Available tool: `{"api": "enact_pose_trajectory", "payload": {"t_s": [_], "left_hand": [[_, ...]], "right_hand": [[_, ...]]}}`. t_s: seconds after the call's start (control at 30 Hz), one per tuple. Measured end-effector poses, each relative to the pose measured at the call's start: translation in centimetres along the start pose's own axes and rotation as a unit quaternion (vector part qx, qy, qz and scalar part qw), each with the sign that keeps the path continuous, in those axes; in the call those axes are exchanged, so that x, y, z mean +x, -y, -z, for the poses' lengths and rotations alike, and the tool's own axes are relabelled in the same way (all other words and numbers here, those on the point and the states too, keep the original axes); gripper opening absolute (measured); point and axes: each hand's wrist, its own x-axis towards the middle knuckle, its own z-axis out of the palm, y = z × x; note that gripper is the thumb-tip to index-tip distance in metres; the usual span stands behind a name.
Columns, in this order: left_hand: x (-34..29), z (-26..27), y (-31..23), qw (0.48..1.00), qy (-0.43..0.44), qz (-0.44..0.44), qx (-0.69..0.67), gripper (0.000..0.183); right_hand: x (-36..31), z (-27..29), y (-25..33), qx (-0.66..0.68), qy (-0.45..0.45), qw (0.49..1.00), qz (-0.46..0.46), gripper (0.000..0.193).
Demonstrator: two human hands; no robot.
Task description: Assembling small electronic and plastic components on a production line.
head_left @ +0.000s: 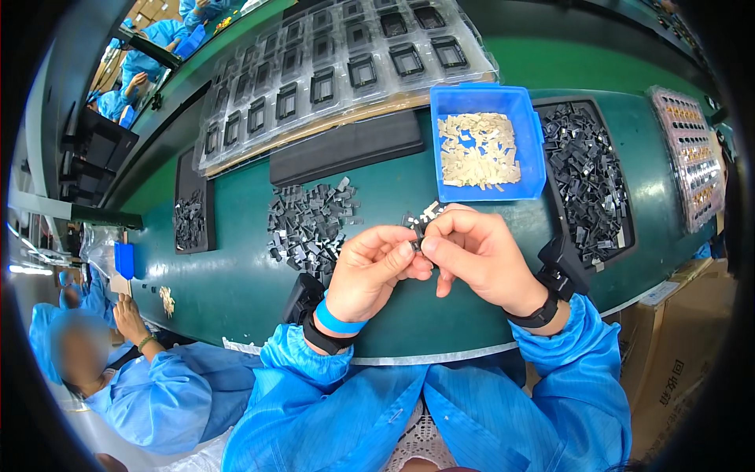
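Close together above the green table (409, 322), my two hands meet at their fingertips. Between them is a small black plastic piece (417, 245), pinched by my left hand (373, 263) and by my right hand (476, 248). Its far details are too small to make out. Just beyond the fingertips lie a few black and cream pieces (429, 212), partly hidden by my hands. A loose pile of small black plastic pieces (311, 224) spreads on the table left of my hands. Past my right hand stands a blue bin (535, 169) with cream-coloured flat pieces (478, 149) inside.
A black tray (620, 185) full of black pieces is at the right, another black tray (207, 232) at the left. Clear trays of black frames (322, 85) rest on a black block (354, 149). A co-worker (165, 385) sits at left; a cardboard box (676, 338) stands right.
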Motion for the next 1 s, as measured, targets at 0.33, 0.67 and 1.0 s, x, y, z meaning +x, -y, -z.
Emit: {"api": "enact_pose_trajectory", "payload": {"t_s": [0.33,0.67,1.0], "left_hand": [[-0.3,-0.7,0.2,0.999,-0.032,-0.024,0.001,0.018],[-0.2,-1.5,0.0,0.96,-0.083,-0.141,0.227,0.018],[-0.6,-1.5,-0.4,0.849,-0.101,-0.214,0.472,0.046]], "right_hand": [[0.2,-0.2,-1.1,-0.239,-0.075,0.953,0.173,0.007],[0.3,0.8,-0.1,0.011,-0.029,0.998,-0.049,0.015],[0.4,0.3,-0.5,-0.098,-0.069,0.993,-0.017,0.008]]}}
